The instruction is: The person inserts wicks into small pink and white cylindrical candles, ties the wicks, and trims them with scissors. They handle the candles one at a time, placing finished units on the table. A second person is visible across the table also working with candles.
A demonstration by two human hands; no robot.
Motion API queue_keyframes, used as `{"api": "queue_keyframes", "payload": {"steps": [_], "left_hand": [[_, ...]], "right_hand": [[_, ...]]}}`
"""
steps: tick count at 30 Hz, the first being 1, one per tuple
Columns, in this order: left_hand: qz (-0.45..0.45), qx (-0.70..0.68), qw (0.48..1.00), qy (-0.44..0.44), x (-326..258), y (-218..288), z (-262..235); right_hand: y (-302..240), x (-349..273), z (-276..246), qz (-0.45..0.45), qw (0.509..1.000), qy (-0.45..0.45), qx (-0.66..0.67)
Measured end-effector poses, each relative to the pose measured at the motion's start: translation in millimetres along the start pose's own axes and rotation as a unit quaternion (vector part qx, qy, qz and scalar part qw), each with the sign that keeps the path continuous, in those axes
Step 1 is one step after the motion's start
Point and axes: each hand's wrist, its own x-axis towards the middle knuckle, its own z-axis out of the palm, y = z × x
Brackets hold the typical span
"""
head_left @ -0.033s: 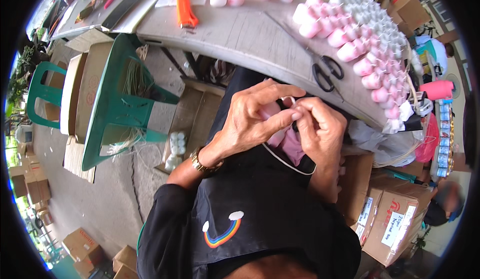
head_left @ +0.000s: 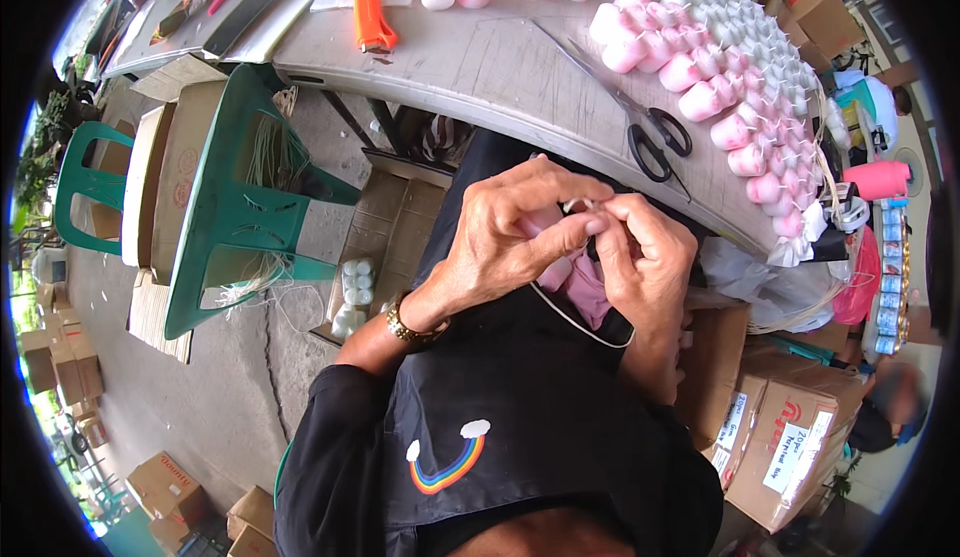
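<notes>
My left hand [head_left: 505, 227], with a gold watch at its wrist, curls around a small pink-and-white cup-shaped piece [head_left: 541, 220] that is partly hidden by the fingers. My right hand [head_left: 645, 257] is closed in a pinch, its fingertips meeting those of the left. Between the fingertips shows a bit of white cord, and more of that cord [head_left: 603, 343] hangs below in a loose loop toward my right hand. A pink cloth [head_left: 584, 294] lies just under the hands, against my dark clothing. Exactly how the cord meets the piece is hidden.
On the table [head_left: 450, 62] ahead lie black-handled scissors [head_left: 655, 142], an orange cutter [head_left: 370, 12] and a mass of joined pink and white cups [head_left: 735, 107]. A green chair [head_left: 235, 212] stands left. Cardboard boxes [head_left: 780, 437] are at right.
The small white loop at my fingertips looks smaller, and the fingertips are slightly closer together. Both hands otherwise stay in nearly the same place.
</notes>
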Motion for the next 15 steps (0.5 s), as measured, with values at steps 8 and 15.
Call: {"api": "queue_keyframes", "payload": {"steps": [8,15], "left_hand": [[-0.073,-0.034,0.996,0.039,8.6,-10.8,1.1],[-0.062,-0.077,0.994,0.046,11.3,-23.8,6.9]], "right_hand": [[13.2,0.2,-6.6,0.043,0.999,-0.001,-0.017],[28.2,-0.4,-3.4,0.029,0.999,0.042,0.000]]}}
